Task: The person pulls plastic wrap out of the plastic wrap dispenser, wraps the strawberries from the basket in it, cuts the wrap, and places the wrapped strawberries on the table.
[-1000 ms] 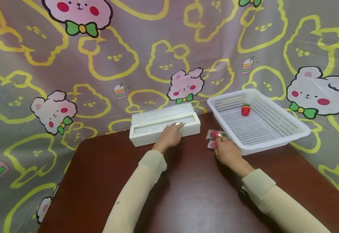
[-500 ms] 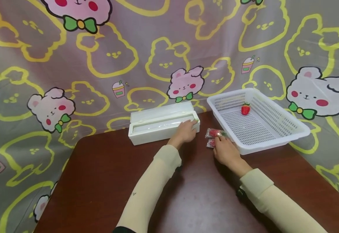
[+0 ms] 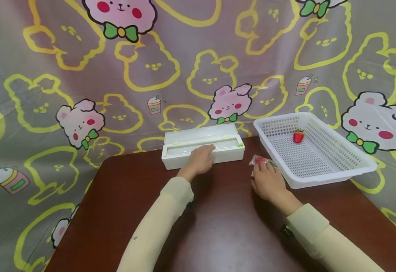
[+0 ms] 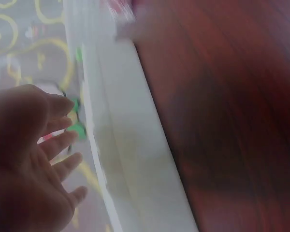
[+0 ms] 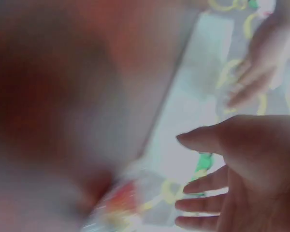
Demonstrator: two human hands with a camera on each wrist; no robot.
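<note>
Left hand (image 3: 199,160) extends over the white box (image 3: 226,154), grip released; right hand (image 3: 270,183) is by the wrapped packet (image 3: 260,159), grip released.

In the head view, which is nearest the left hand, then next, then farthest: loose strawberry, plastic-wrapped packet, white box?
1. White box, right at the left hand.
2. Plastic-wrapped packet, to the right, beside the basket.
3. Loose strawberry, farthest right, inside the basket.

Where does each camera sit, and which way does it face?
Head: on the head; forward and down at box, basket; left hand, right hand, sleeves show.
Left wrist: worn there; along box and table; left hand shows.
Right wrist: worn there; toward box and wrapped item; both hands show.
Both wrist views share the box.
</note>
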